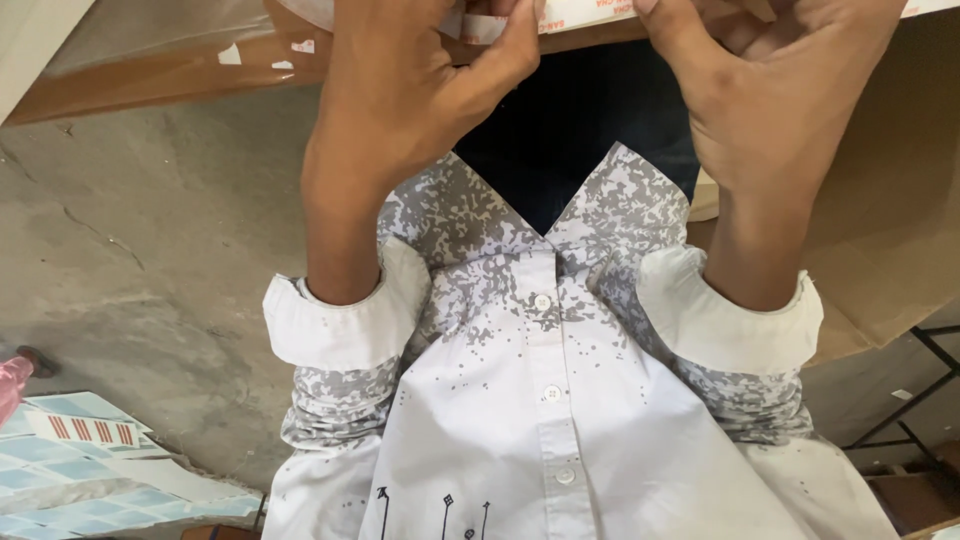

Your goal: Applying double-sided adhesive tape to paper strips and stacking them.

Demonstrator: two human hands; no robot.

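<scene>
My left hand and my right hand reach to the top edge of the view. Both pinch a white paper strip with thumb and fingers; the left thumb presses its left part, the right thumb its right end. The strip lies along the edge of a brown cardboard box, whose glossy taped flap runs off to the upper left. My sleeves are white with grey speckles and rolled cuffs. Below the hands is the front of my buttoned shirt. Most of the strip is cut off by the frame.
A cracked grey concrete floor lies to the left. Sheets of pale blue and red-striped labels lie at the lower left, beside a bit of pink cloth. A black metal frame stands at the lower right.
</scene>
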